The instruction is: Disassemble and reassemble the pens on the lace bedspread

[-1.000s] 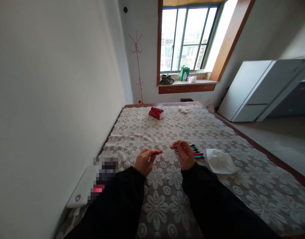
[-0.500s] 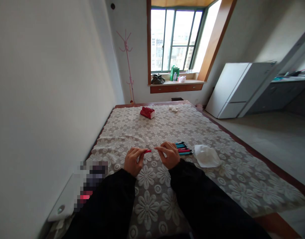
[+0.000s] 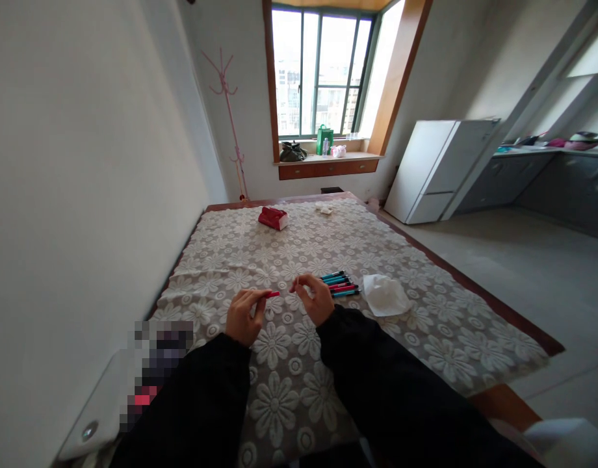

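Fingers of left hand (image 3: 243,315) pinch a mostly hidden red pen (image 3: 272,294); right hand (image 3: 317,299) grips something too thin to identify.

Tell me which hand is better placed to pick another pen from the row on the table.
Probably the right. The right hand lies just beside the row of pens, while the left hand is farther away and already holds a red pen piece. The right hand pinches something thin, too small to identify.

The person wears long black sleeves reaching the wrists; both hands (image 3: 243,315) are bare, without gloves.
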The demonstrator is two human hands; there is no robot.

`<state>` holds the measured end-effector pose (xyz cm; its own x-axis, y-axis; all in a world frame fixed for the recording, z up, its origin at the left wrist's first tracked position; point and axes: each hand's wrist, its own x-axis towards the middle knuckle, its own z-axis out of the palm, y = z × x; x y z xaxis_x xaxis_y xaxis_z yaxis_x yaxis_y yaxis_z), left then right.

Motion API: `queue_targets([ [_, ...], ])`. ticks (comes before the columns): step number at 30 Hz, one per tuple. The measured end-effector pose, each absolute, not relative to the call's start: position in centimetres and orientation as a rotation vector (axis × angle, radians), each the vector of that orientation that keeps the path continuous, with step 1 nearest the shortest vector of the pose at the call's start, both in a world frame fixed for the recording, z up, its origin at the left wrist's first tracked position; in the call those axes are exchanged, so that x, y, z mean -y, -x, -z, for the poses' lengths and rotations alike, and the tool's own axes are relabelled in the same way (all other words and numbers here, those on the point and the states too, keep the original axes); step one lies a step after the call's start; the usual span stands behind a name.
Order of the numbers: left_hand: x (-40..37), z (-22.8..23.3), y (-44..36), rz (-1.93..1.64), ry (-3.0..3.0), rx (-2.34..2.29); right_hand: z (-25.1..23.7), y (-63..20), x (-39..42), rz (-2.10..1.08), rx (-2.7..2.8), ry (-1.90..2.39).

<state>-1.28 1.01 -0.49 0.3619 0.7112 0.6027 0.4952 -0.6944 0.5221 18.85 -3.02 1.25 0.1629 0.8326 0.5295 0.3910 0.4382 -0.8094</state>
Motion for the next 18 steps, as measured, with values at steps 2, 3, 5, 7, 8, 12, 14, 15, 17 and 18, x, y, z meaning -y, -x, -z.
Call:
queue_targets([
  [2, -1.0, 0.5, 1.3, -1.237, -2.366, -1.061, -1.5, -18.9, 2.8, -0.655, 1.263, 0.995],
  [3, -1.0, 0.5, 1.2, -1.229, -2.365, -1.049, -1.6, -18.9, 2.7, -0.724, 1.194, 0.932],
  [5, -0.8, 0.4, 1.2, -1.220, -2.366, -1.025, -1.6, -18.9, 2.6, -0.785, 1.108, 0.869],
  [7, -0.7, 0.3, 1.1, -1.214, -2.368, -0.997, -1.6, -18.7, 2.6, -0.803, 1.087, 0.862],
  [8, -0.6, 0.2, 1.1, -1.214, -2.367, -0.981, -1.6, -18.5, 2.7, -0.803, 1.090, 0.866],
  [12, -0.5, 0.3, 1.0, -1.222, -2.329, -0.921, -1.8, -18.2, 3.2, -0.788, 1.138, 0.868],
  [14, -0.6, 0.5, 1.0, -1.228, -2.292, -0.921, -2.1, -18.4, 3.4, -0.754, 1.133, 0.875],
  [15, -0.6, 0.6, 0.9, -1.233, -2.275, -0.930, -2.3, -18.6, 3.4, -0.728, 1.111, 0.876],
  [17, -0.6, 0.7, 0.9, -1.244, -2.257, -0.951, -2.5, -18.9, 3.4, -0.678, 1.053, 0.872],
  [18, -0.6, 0.7, 0.9, -1.244, -2.255, -0.956, -2.5, -19.0, 3.4, -0.665, 1.037, 0.870],
])
